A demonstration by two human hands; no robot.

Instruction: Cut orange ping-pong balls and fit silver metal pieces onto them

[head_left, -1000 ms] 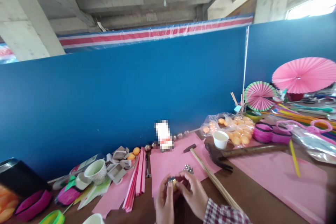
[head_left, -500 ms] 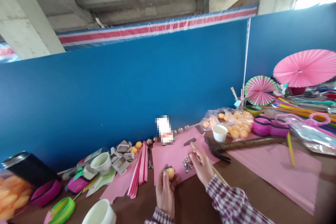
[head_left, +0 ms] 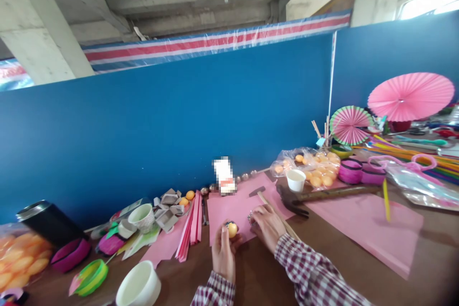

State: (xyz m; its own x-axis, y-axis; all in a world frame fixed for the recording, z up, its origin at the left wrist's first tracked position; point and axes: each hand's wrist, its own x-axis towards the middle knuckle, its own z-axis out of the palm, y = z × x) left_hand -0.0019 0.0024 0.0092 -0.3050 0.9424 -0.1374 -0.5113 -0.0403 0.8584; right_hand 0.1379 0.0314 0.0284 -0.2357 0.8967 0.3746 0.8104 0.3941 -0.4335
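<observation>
My left hand (head_left: 223,251) is closed around an orange plastic ball (head_left: 232,229), which has dark, shiny metallic bits along its upper left side. On the pink paper (head_left: 229,205), the fingers of my right hand (head_left: 267,224) bend down over a little pile of small silver beads (head_left: 250,217), pinching at it; the hand covers most of the pile and the thumb tip is hidden. A small hammer (head_left: 257,191) with a wooden handle lies on the paper beside and partly beneath the right hand.
A claw hammer (head_left: 292,201) lies to the right, near a white cup (head_left: 296,180) and a bag of orange balls (head_left: 319,177). Folded pink paper strips (head_left: 191,229) are left of my hands. A white bowl (head_left: 139,284) stands near the front edge, a black tumbler (head_left: 50,224) further left.
My right hand has moved down and left onto the silver bead pile, now covering most of it. My left hand still holds the orange ball, turned slightly.
</observation>
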